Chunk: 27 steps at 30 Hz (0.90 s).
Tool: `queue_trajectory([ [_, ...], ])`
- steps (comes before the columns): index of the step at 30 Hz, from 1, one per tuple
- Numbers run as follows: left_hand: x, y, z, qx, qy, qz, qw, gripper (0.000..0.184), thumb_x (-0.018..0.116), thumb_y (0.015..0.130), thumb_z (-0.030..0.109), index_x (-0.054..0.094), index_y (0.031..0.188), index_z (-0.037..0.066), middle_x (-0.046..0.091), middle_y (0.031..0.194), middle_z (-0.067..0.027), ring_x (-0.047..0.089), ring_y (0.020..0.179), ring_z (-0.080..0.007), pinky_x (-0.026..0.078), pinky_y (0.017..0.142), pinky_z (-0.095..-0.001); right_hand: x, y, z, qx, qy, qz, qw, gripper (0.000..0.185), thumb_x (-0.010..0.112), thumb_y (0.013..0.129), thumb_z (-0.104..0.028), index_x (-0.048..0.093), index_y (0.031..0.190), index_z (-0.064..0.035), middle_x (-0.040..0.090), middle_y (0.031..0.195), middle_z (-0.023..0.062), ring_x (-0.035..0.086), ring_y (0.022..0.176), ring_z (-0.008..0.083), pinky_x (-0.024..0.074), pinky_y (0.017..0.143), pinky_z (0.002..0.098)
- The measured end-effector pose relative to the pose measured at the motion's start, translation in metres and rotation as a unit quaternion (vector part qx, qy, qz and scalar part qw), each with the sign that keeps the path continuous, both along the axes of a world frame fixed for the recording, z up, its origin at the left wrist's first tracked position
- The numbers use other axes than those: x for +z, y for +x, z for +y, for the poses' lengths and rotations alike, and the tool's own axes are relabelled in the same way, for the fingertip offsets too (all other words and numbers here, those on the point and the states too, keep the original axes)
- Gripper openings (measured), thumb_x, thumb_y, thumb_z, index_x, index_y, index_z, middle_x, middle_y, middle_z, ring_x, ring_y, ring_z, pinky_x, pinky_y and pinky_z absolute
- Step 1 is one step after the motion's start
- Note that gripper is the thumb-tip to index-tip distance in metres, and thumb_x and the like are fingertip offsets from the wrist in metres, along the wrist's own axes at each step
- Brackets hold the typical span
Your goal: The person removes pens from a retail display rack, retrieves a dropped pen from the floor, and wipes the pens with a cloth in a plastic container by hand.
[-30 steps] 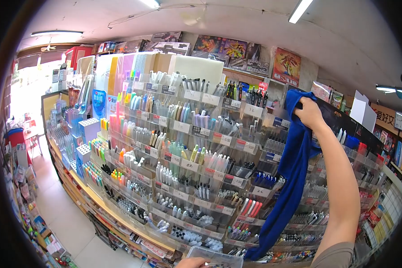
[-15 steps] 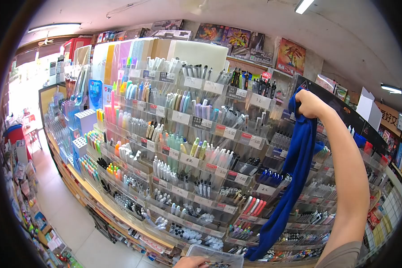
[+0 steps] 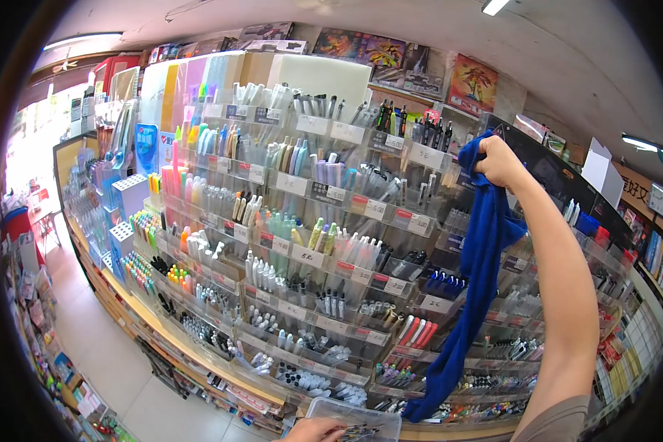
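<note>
My right hand (image 3: 502,163) is raised at the upper right, its fingers closed around a bunched end of a blue cloth (image 3: 473,295). The cloth hangs down in a long strip in front of the pen rack (image 3: 324,191), its lower end near the bottom tiers. At the bottom edge, my left hand (image 3: 317,429) is partly cut off by the frame. Its fingers curl over the left side of a clear plastic box (image 3: 387,420), which holds several pens (image 3: 357,429).
Clear acrylic tiers full of pens and price labels fill the middle. A blue sign (image 3: 146,147) and white holders (image 3: 130,193) stand at the left end. A tiled aisle (image 3: 110,331) runs along the left, past crowded low shelves (image 3: 44,324). Boxed toys (image 3: 471,85) line the top.
My view has shifted slightly, so the rack appears a little further left. My right hand still grips the cloth, whose folds have swung slightly. My left hand stays at the box.
</note>
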State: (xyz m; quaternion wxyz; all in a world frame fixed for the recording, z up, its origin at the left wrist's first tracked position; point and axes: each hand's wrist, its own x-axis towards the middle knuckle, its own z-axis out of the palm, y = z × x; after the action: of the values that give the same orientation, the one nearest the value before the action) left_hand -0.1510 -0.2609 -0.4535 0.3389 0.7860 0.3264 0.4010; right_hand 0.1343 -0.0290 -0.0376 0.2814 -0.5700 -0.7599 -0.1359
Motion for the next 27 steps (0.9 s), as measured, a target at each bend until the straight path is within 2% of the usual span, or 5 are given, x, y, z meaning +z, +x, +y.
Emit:
queue_trajectory([
  [4, -0.003, 0.001, 0.001, -0.013, 0.006, -0.011, 1.0, 0.015, 0.055, 0.08, 0.019, 0.058, 0.083, 0.004, 0.058, 0.075, -0.0138, 0.056, 0.069, -0.0319, 0.044, 0.059, -0.0371, -0.01, 0.0, 0.005, -0.006, 0.107, -0.035, 0.994, 0.02, 0.06, 0.06, -0.007, 0.063, 0.079, 0.0, 0.059, 0.075, 0.0214, 0.059, 0.073, 0.033, 0.0454, 0.065, 0.0358],
  [10, -0.001, -0.003, 0.001, -0.015, -0.013, -0.009, 1.0, 0.014, 0.056, 0.08, 0.017, 0.058, 0.082, 0.004, 0.057, 0.072, -0.0143, 0.056, 0.067, -0.032, 0.043, 0.057, -0.0368, -0.023, -0.01, -0.009, 0.106, 0.206, 0.229, 0.946, 0.013, 0.059, 0.074, -0.01, 0.065, 0.08, 0.0001, 0.064, 0.068, 0.0081, 0.055, 0.062, 0.0082, 0.0424, 0.058, 0.0244],
  [18, -0.005, 0.0, 0.0, 0.003, 0.008, -0.052, 0.999, 0.011, 0.056, 0.079, 0.015, 0.059, 0.081, 0.005, 0.057, 0.07, -0.0136, 0.056, 0.064, -0.0309, 0.043, 0.055, -0.0361, -0.012, 0.036, -0.046, 0.111, 0.285, 0.24, 0.921, 0.009, 0.056, 0.081, -0.007, 0.063, 0.083, -0.0021, 0.059, 0.073, -0.0034, 0.049, 0.063, 0.0027, 0.0404, 0.058, 0.0192],
  [23, -0.002, 0.002, 0.001, -0.015, -0.003, -0.056, 0.998, 0.011, 0.056, 0.079, 0.014, 0.059, 0.081, 0.005, 0.057, 0.07, -0.0133, 0.055, 0.063, -0.0305, 0.043, 0.055, -0.0357, -0.03, 0.031, -0.066, 0.046, 0.332, 0.052, 0.941, 0.014, 0.051, 0.071, -0.002, 0.06, 0.081, 0.0014, 0.059, 0.075, 0.0206, 0.059, 0.07, 0.03, 0.0442, 0.065, 0.0327],
  [27, -0.003, 0.001, 0.0, -0.006, 0.017, -0.035, 0.999, 0.011, 0.056, 0.079, 0.014, 0.059, 0.082, 0.005, 0.057, 0.071, -0.0133, 0.056, 0.063, -0.0305, 0.043, 0.055, -0.0355, -0.062, 0.015, -0.055, -0.088, 0.307, -0.127, 0.939, 0.01, 0.046, 0.069, -0.005, 0.055, 0.066, -0.0017, 0.057, 0.07, 0.0203, 0.057, 0.071, 0.0355, 0.0447, 0.062, 0.0433],
])
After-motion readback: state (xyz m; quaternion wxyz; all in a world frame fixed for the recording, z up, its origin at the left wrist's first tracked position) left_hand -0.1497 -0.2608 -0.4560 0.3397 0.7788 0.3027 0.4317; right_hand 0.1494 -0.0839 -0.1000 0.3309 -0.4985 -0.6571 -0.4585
